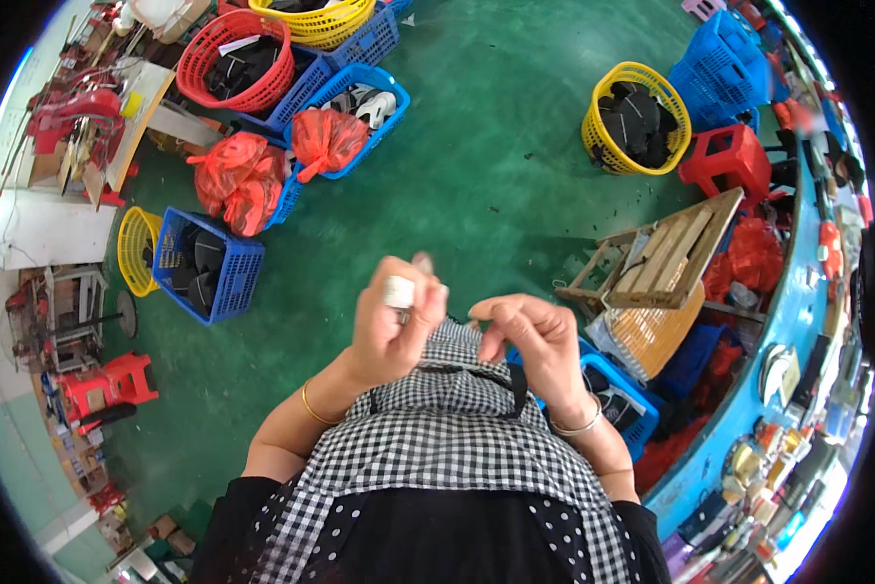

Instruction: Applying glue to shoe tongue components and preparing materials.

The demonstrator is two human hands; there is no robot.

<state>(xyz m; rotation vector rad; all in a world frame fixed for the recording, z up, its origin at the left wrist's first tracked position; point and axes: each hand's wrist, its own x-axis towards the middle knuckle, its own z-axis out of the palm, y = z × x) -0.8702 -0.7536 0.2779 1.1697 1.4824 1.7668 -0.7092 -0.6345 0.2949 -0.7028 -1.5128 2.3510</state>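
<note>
In front of my checked apron (457, 453), both hands are raised at chest height, a small gap between them. My left hand (396, 316) is closed, its fingers curled and the thumb bent in; white tape (399, 291) wraps one finger. Its fingertips are slightly blurred. My right hand (535, 336) is also closed, thumb and index finger pressed together and pointing toward the left. Whatever either pinch holds, if anything, is too small to see. A gold bracelet (313, 401) circles my left wrist and a silver bangle (581, 419) my right.
Green floor lies ahead. At the far left are a red basket (235, 60), red bags (238, 180) and a tipped blue crate (209, 265). A yellow basket (636, 119) of black pieces stands far right. Nearer right are a wooden rack (671, 255) and a long blue bench (749, 389).
</note>
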